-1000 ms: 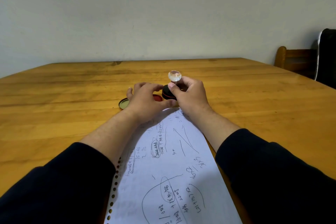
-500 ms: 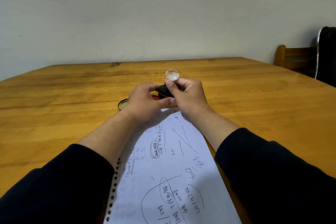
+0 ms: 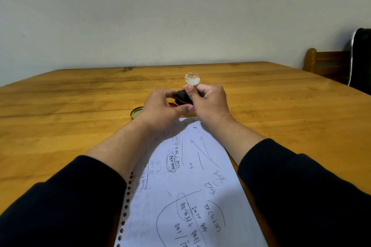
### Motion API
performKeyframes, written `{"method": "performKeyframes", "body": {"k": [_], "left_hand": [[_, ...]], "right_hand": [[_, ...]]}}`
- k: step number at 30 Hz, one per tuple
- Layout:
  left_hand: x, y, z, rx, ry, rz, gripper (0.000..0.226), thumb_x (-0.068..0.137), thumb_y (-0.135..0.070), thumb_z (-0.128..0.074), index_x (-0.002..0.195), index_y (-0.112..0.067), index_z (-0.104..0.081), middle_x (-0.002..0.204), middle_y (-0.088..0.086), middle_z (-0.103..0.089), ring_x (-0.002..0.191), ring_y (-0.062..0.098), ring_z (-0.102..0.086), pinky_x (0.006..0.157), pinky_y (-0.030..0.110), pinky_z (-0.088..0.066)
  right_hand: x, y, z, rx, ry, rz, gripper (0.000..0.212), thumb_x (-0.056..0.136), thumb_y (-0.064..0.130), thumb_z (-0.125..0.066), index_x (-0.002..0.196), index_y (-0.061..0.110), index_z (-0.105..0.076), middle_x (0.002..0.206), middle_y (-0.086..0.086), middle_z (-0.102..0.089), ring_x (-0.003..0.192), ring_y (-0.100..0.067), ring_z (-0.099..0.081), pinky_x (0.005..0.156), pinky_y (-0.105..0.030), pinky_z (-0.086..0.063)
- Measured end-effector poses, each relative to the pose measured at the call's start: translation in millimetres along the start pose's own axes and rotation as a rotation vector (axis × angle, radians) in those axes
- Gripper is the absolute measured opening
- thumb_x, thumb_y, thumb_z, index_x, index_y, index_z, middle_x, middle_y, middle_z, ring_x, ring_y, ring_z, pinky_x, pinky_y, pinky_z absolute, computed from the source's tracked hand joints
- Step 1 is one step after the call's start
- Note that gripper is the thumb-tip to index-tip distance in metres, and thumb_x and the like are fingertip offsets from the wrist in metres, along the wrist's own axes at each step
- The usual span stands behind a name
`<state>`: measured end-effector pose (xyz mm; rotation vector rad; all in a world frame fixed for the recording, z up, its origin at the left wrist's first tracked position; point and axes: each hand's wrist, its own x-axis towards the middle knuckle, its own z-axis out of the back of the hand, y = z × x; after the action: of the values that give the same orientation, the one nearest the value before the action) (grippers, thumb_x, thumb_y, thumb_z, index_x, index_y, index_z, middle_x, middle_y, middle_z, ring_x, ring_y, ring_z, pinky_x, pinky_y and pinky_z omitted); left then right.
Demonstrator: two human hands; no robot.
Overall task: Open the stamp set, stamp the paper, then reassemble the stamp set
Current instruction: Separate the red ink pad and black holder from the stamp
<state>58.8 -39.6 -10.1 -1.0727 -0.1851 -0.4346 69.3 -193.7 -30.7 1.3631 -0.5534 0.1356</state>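
Both hands are raised together above the far end of the paper, just off the wooden table. A clear-knobbed stamp is gripped in the right hand, its crystal-like top standing out above the thumb at about 11 o'clock from the knuckles. A black round case with a red band is pinched between the thumb and curled fingers of the left hand; it sits at about 2 o'clock from that hand and touches the right thumb.

The case appears to be held steady and tilted toward the stamp so that the two can be brought together or pulled apart; which of these is under way cannot be told. The stamp's lower end is hidden behind the fingers.

A gold-rimmed lid lies flat on the table at 9 o'clock from the left hand, probably set aside so the set stays open. A sliver of red is seen just beyond the left fingers; what it belongs to cannot be made out. No fresh stamp mark can be identified among the handwriting.
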Motion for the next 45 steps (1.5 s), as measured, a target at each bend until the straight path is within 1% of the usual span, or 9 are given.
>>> {"method": "performKeyframes", "body": {"k": [3, 6, 12, 16, 19, 25, 31, 36, 45], "left_hand": [[-0.4, -0.9, 0.0, 0.000, -0.014, 0.027, 0.021, 0.078, -0.024, -0.090, 0.096, -0.020, -0.082, 0.090, -0.005, -0.083, 0.084, 0.010, -0.077, 0.089, 0.035, -0.061], [-1.0, -1.8, -0.6, -0.004, -0.039, 0.055, 0.024, 0.075, -0.025, -0.093, 0.096, -0.021, -0.082, 0.092, -0.002, -0.083, 0.092, 0.027, -0.079, 0.091, 0.046, -0.061], [-3.3, -1.3, -4.2, -0.035, -0.107, 0.086, 0.043, 0.062, -0.029, -0.099, 0.102, -0.028, -0.082, 0.096, -0.010, -0.082, 0.099, 0.024, -0.077, 0.092, 0.034, -0.060], [-0.9, 0.1, 0.6, 0.116, -0.130, 0.024, 0.051, 0.065, -0.045, -0.095, 0.112, -0.037, -0.079, 0.112, -0.016, -0.076, 0.125, 0.019, -0.063, 0.111, 0.050, -0.042], [-2.0, -0.6, -2.3, 0.263, -0.172, -0.003, 0.053, 0.067, -0.054, -0.090, 0.116, -0.048, -0.072, 0.109, -0.023, -0.063, 0.129, 0.014, -0.048, 0.115, 0.051, -0.028], [5.9, 2.3, -6.3, 0.351, -0.181, 0.031, 0.068, 0.066, -0.056, -0.089, 0.129, -0.036, -0.070, 0.124, -0.008, -0.062, 0.133, 0.016, -0.042, 0.117, 0.051, -0.021], [7.1, 7.0, -7.3, 0.365, -0.186, 0.042, 0.073, 0.066, -0.045, -0.092, 0.132, -0.033, -0.064, 0.116, -0.018, -0.069, 0.133, 0.011, -0.042, 0.116, 0.047, -0.020], [11.2, 10.3, -11.1, 0.433, -0.176, 0.063, 0.072, 0.069, -0.040, -0.090, 0.135, -0.033, -0.061, 0.113, -0.020, -0.071, 0.136, 0.010, -0.043, 0.119, 0.052, -0.015], [19.2, 8.3, -20.4, 0.424, -0.089, 0.116, 0.069, 0.072, -0.037, -0.086, 0.136, -0.033, -0.059, 0.117, -0.017, -0.073, 0.123, 0.016, -0.063, 0.120, 0.055, -0.012]], "right_hand": [[-0.8, 1.1, -0.2, -0.026, -0.019, 0.011, 0.030, 0.094, 0.033, -0.071, 0.083, 0.006, -0.078, 0.077, -0.016, -0.079, 0.078, -0.042, -0.076, 0.068, -0.058, -0.063], [-1.4, 5.1, -0.4, -0.035, -0.039, 0.024, 0.031, 0.096, 0.029, -0.070, 0.082, 0.003, -0.078, 0.077, -0.019, -0.078, 0.080, -0.045, -0.075, 0.071, -0.058, -0.063], [-0.1, 14.4, 6.2, 0.064, -0.080, -0.060, 0.029, 0.101, 0.027, -0.067, 0.090, 0.005, -0.082, 0.090, -0.012, -0.082, 0.094, -0.034, -0.078, 0.090, -0.051, -0.062], [-3.1, 16.1, 3.1, 0.127, -0.090, -0.084, 0.029, 0.102, 0.026, -0.065, 0.090, 0.004, -0.081, 0.092, -0.013, -0.082, 0.096, -0.034, -0.078, 0.094, -0.050, -0.061], [-1.8, 13.7, 5.6, 0.199, -0.116, -0.134, 0.031, 0.103, 0.025, -0.065, 0.086, 0.004, -0.080, 0.091, -0.015, -0.082, 0.096, -0.037, -0.078, 0.094, -0.051, -0.061], [-0.3, 6.8, 8.2, 0.191, -0.121, -0.190, 0.032, 0.100, 0.027, -0.068, 0.075, 0.013, -0.081, 0.084, -0.009, -0.082, 0.092, -0.036, -0.078, 0.091, -0.054, -0.062], [3.5, -1.0, 8.8, 0.143, -0.145, -0.229, 0.033, 0.098, 0.031, -0.070, 0.075, 0.009, -0.080, 0.084, -0.015, -0.081, 0.085, -0.031, -0.077, 0.089, -0.058, -0.062], [3.7, -3.6, 8.2, 0.033, -0.146, -0.205, 0.035, 0.094, 0.037, -0.071, 0.073, 0.011, -0.079, 0.079, -0.013, -0.080, 0.070, -0.016, -0.066, 0.082, -0.049, -0.061], [7.2, -7.8, 9.3, -0.043, -0.190, -0.236, 0.041, 0.094, 0.038, -0.069, 0.074, 0.003, -0.075, 0.083, -0.021, -0.077, 0.063, -0.015, -0.055, 0.065, -0.031, -0.048]]}}
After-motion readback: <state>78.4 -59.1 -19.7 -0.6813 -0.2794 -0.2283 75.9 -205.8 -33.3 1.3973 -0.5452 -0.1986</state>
